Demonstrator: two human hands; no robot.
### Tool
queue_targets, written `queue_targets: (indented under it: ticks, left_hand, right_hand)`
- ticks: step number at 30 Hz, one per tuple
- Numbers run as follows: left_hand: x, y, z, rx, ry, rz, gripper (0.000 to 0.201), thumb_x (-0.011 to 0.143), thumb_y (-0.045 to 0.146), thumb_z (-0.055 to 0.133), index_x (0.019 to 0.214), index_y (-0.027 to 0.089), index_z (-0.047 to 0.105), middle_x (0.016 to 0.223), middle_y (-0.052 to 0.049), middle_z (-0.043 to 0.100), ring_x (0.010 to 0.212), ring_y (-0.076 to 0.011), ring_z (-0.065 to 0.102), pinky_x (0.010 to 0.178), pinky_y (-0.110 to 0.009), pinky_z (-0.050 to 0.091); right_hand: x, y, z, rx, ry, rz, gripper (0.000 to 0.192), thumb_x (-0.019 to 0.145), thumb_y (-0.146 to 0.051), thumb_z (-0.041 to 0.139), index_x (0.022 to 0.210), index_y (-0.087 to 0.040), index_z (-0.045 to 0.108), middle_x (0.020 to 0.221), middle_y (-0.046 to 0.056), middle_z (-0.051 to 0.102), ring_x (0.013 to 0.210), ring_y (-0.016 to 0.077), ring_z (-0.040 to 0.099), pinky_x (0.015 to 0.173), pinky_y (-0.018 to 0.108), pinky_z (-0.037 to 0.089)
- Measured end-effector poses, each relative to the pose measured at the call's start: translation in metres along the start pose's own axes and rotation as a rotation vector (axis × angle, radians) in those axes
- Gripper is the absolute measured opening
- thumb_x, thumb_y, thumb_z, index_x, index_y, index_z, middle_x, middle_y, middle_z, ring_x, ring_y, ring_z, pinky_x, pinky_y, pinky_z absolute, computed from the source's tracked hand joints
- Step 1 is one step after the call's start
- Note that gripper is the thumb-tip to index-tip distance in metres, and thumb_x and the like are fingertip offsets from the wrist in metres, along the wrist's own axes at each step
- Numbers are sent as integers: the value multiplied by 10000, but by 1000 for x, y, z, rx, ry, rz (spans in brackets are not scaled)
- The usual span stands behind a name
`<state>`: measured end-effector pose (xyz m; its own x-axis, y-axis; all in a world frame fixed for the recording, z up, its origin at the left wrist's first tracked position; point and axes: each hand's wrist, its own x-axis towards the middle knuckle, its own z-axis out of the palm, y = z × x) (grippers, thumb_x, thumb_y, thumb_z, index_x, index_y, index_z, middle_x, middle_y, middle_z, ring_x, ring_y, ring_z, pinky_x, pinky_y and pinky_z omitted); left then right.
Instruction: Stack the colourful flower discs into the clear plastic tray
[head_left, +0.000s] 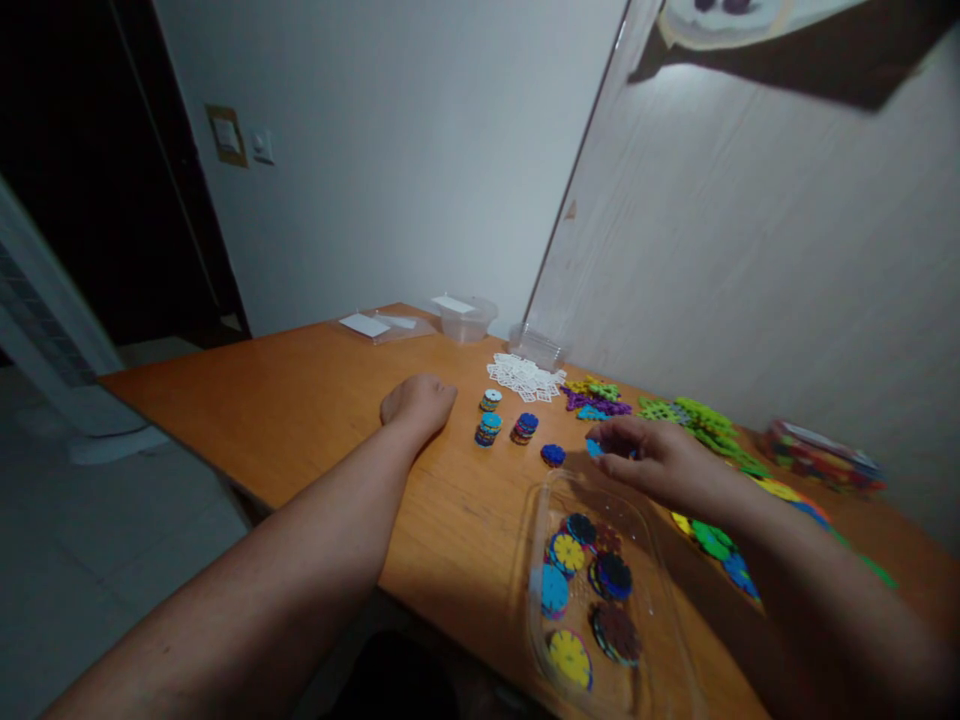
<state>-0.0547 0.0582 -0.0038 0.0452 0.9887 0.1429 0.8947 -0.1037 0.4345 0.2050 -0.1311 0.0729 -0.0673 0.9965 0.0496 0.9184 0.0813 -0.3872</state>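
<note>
My left hand rests on the wooden table as a loose fist with nothing in it, just left of three small stacks of round toy discs. My right hand hovers past a clear plastic tray and pinches a blue disc between its fingertips. A single dark blue disc lies on the table to the left of that hand. The tray holds several flat coloured discs, yellow, blue and dark brown.
White lattice pieces, purple pieces and green pieces lie along the wall. A mixed-colour pile sits at far right. Clear containers and lids stand at the table's far end. The table edge drops off at left.
</note>
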Motion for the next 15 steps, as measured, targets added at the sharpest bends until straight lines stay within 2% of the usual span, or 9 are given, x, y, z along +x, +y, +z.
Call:
queue_targets:
  ticks: [4,8,11,15]
  left_hand:
    - [0,0,0,-3,-6,2,399,852,487,448,907,260,772,1007,-98,770,943,-284,701,720,-324,497]
    - [0,0,1,1,8,-3,396,851,482,447,889,257,772,1005,-105,768,926,-293,702,704,-336,497]
    - [0,0,1,3,19,-3,387,840,483,453,862,257,766,989,-103,768,907,-299,704,680,-341,492]
    - [1,-1,1,-3,18,6,376,825,486,462,845,258,761,979,-100,767,895,-299,704,665,-338,486]
  right_hand:
    - [-30,-6,-7,-24,-28,-61,250,902,-348,580,1066,-200,697,918,52,698,795,201,632,661,302,486]
    - [-54,-14,-8,-124,-99,-161,216,921,-325,606,1098,-259,711,1039,57,681,919,215,637,787,337,505]
    - [-60,-20,-6,-237,-154,-187,160,919,-270,607,1035,-270,717,995,57,647,904,221,617,784,365,490]
    - [-62,-25,-4,-344,-144,-183,90,908,-244,616,931,-253,703,966,65,620,867,229,594,733,375,464]
